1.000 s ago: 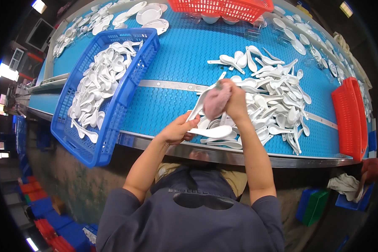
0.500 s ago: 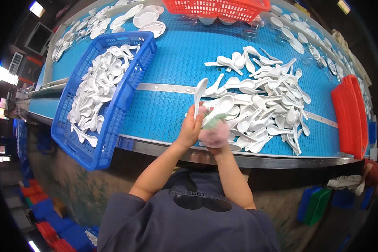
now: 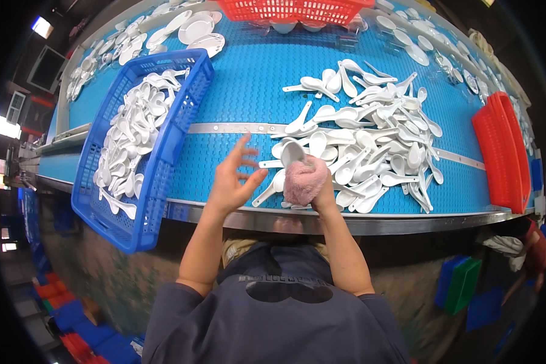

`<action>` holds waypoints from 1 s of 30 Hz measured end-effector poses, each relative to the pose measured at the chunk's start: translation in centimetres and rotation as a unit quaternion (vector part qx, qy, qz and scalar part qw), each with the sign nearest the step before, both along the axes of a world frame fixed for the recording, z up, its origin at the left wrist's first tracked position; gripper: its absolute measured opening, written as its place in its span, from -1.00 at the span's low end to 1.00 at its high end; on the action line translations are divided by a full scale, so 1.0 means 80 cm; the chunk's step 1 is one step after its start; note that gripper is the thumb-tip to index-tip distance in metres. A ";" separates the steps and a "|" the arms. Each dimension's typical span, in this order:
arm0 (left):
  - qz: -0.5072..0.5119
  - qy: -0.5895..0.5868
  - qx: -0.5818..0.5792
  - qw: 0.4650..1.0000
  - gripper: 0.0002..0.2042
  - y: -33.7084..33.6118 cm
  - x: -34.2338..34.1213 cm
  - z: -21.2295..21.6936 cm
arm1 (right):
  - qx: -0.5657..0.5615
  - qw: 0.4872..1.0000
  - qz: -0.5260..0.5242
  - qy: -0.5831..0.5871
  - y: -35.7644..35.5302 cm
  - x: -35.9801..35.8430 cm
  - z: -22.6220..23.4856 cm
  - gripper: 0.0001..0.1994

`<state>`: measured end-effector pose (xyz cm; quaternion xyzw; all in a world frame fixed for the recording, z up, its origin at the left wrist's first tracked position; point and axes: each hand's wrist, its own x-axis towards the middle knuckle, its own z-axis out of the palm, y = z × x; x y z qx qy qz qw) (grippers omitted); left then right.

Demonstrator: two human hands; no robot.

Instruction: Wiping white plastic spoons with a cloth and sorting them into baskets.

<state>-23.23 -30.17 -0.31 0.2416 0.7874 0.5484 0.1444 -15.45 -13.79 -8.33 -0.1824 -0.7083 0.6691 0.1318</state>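
The right hand (image 3: 318, 188) grips a pink cloth (image 3: 303, 181) around a white spoon (image 3: 291, 153), bowl upright. The left hand (image 3: 233, 179) hovers beside it, fingers spread, empty. Wiping well likely means turning the spoon inside the cloth, above the spoon pile (image 3: 370, 139), the blue crate (image 3: 142, 145) waiting left.

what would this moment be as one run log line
left hand: open, empty | right hand: pink cloth and white spoon | blue crate: spoons
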 end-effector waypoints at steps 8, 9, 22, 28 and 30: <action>0.002 -0.029 0.167 0.986 -0.76 -0.019 -0.020 -0.018 | 0.167 0.979 0.112 -0.016 -0.062 0.003 0.064 -0.67; -0.015 -0.079 0.237 0.968 -0.77 -0.020 -0.021 -0.006 | 0.166 0.980 0.109 -0.018 -0.072 0.000 0.054 -0.67; 0.192 0.099 0.183 0.959 -0.85 -0.042 -0.049 0.031 | 0.047 0.985 0.164 0.036 -0.091 -0.015 0.089 -0.63; 0.414 0.355 0.081 0.835 -0.71 -0.203 -0.203 0.077 | 0.059 0.995 0.077 -0.002 -0.002 0.046 0.082 -0.56; 0.451 0.479 -0.072 0.750 -0.69 -0.194 -0.190 0.088 | -0.125 0.992 -0.022 -0.014 0.040 0.083 0.049 -0.65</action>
